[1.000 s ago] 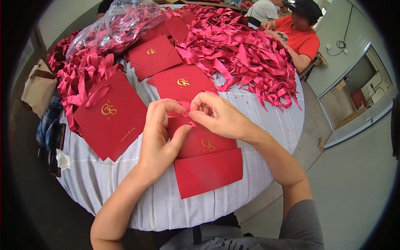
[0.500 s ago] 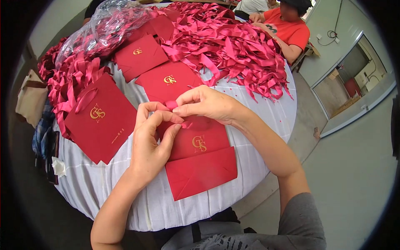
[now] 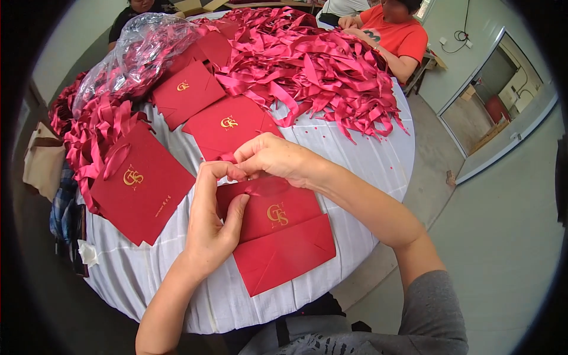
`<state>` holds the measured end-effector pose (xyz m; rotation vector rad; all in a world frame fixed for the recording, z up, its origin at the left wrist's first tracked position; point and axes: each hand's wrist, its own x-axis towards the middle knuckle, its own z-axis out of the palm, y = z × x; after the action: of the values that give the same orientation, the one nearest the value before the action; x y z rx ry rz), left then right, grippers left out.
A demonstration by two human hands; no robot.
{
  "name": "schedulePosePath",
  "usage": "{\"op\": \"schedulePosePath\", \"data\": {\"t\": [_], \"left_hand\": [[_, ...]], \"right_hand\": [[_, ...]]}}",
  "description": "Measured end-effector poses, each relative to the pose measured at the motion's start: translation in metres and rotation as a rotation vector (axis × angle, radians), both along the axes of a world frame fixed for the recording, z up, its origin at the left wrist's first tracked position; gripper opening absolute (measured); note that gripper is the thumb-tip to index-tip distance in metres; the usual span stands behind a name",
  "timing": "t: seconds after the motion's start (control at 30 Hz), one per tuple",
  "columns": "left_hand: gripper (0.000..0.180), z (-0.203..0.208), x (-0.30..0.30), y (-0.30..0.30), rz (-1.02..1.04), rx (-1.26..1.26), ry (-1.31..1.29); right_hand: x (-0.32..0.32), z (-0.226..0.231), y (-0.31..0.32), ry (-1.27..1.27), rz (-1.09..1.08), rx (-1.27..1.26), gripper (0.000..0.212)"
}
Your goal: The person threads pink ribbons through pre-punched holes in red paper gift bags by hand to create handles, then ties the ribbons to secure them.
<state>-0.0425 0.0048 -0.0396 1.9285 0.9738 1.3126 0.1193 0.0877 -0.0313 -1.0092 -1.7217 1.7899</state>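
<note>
A flat-folded red paper bag [image 3: 285, 257] with a gold emblem lies in front of me, its folded base toward me. Dark pink ribbon [image 3: 258, 188] runs along its far edge, and a piece also shows beyond my fingertips. My right hand [image 3: 277, 160] pinches the ribbon between thumb and fingers at that edge. Against it, my left hand [image 3: 212, 222] has its index finger bent at the ribbon, the thumb lower over the bag's top. The fingertips of both hands meet, so the exact hold on the ribbon is partly hidden.
More flat red bags lie to the left [image 3: 145, 189] and beyond my hands [image 3: 228, 127]. A big heap of pink ribbons [image 3: 319, 71] and clear plastic wrap [image 3: 133, 53] cover the far side of the white-clothed round table [image 3: 361, 195]. Two people [image 3: 393, 35] sit across.
The left thumb has come away from the index fingertip and sits lower. My right fingers have closed in beside the left index finger. The view has shifted slightly.
</note>
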Motion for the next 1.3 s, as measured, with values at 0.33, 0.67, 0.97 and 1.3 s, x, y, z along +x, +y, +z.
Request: {"op": "schedulePosePath", "data": {"t": [0.33, 0.67, 0.97, 1.3], "left_hand": [[0.038, 0.003, -0.006, 0.005, -0.029, -0.085, -0.192], [0.042, 0.004, -0.012, 0.011, -0.222, -0.751, -0.473], [0.034, 0.002, -0.03, 0.027, -0.071, -0.756, -0.7], [0.048, 0.007, -0.023, 0.02, -0.17, -0.74, -0.531]], "right_hand": [[0.01, 0.014, -0.002, 0.3, -0.062, 0.098, 0.014], [0.045, 0.005, 0.033, 0.544, -0.07, -0.079, 0.013], [0.071, 0.044, 0.023, -0.384, -0.136, 0.265, 0.067], [0.051, 0.011, 0.023, 0.118, 0.259, -0.239, 0.057]]}}
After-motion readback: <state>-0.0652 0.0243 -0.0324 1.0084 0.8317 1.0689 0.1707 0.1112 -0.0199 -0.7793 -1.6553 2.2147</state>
